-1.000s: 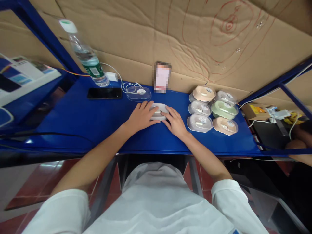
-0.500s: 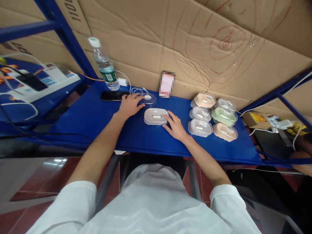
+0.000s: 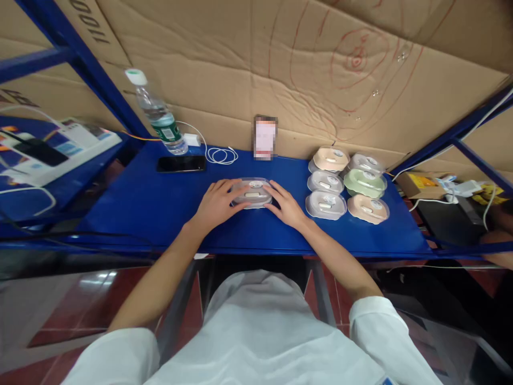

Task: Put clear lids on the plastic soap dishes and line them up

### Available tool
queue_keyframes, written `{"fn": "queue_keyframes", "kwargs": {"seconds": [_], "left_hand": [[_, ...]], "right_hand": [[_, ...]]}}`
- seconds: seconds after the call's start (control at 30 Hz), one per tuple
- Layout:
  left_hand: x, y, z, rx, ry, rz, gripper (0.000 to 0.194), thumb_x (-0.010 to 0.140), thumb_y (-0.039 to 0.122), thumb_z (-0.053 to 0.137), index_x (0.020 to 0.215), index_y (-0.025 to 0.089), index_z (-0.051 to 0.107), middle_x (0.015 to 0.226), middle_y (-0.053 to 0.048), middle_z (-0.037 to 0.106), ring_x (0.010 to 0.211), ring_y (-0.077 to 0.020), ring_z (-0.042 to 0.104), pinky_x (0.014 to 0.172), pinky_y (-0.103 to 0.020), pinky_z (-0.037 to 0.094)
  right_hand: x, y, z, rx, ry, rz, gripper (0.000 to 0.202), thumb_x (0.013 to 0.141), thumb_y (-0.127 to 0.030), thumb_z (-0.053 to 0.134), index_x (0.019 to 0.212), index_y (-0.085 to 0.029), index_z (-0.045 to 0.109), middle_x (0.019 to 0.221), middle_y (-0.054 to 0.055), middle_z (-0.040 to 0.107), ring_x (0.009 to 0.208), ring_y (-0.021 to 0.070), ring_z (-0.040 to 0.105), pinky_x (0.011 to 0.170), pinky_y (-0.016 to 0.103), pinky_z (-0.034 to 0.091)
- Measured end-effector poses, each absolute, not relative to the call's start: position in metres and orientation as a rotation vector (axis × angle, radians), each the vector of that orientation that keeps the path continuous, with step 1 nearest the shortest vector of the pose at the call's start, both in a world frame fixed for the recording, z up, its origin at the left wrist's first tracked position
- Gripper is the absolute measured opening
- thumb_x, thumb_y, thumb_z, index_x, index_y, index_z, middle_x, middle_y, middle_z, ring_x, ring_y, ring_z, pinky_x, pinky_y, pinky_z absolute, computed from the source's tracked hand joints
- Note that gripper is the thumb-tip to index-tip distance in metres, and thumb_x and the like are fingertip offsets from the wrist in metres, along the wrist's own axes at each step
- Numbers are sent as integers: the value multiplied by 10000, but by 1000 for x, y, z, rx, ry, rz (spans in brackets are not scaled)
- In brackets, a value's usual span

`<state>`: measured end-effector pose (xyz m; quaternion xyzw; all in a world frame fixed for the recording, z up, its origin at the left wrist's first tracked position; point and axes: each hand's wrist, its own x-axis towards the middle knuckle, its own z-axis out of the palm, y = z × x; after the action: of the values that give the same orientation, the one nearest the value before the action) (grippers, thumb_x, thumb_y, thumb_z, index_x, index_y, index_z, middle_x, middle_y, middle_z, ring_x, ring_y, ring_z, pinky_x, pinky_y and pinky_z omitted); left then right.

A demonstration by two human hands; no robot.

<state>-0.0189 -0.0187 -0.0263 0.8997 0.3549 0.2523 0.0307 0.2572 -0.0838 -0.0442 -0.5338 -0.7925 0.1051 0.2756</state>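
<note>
A clear lid (image 3: 256, 184) with a round sticker lies over a pale grey oval box (image 3: 252, 195) at the middle of the blue table (image 3: 160, 208). My left hand (image 3: 219, 203) has its fingers round the left end of the lid and box. From the other side, my right hand (image 3: 285, 204) rests its fingertips on the right end. At the right stand several oval boxes with clear lids: a peach one (image 3: 331, 158), a green one (image 3: 365, 183) and a grey one (image 3: 326, 205) among them.
A water bottle (image 3: 163, 122), a black phone (image 3: 181, 163) and a coiled white cable (image 3: 222, 155) are at the back left. An upright phone (image 3: 265, 137) leans on the cardboard (image 3: 216, 75). A power strip (image 3: 72, 155) lies far left; a person's arm (image 3: 499, 247) shows far right.
My left hand has brought the clear lid from beside the cable forward and right, onto the grey box. My right hand stays at the box's right end. The view has shifted slightly.
</note>
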Motion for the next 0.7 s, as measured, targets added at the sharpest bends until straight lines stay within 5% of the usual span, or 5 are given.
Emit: {"fn": "queue_keyframes", "kwargs": {"seconds": [0.5, 0.7], "left_hand": [[-16, -34, -40, 2756, 1068, 859, 438, 1050, 470, 594, 1453, 324, 686, 1469, -145, 660, 1338, -357, 603, 1155, -578, 505], [-17, -26, -52, 2558, 1030, 920, 592, 1000, 595, 642, 1493, 267, 615, 1725, -170, 345, 1577, -400, 401, 1237, -599, 439]], "right_hand": [[257, -85, -45, -1380, -2143, 192, 501, 1092, -319, 577, 1582, -223, 534, 1685, 171, 466, 1522, 325, 524, 1240, 536, 481], [255, -84, -48, -1319, -2120, 338, 744, 1020, -357, 712, 1675, -281, 369, 1738, 175, 341, 1613, 321, 388, 1258, 545, 457]]}}
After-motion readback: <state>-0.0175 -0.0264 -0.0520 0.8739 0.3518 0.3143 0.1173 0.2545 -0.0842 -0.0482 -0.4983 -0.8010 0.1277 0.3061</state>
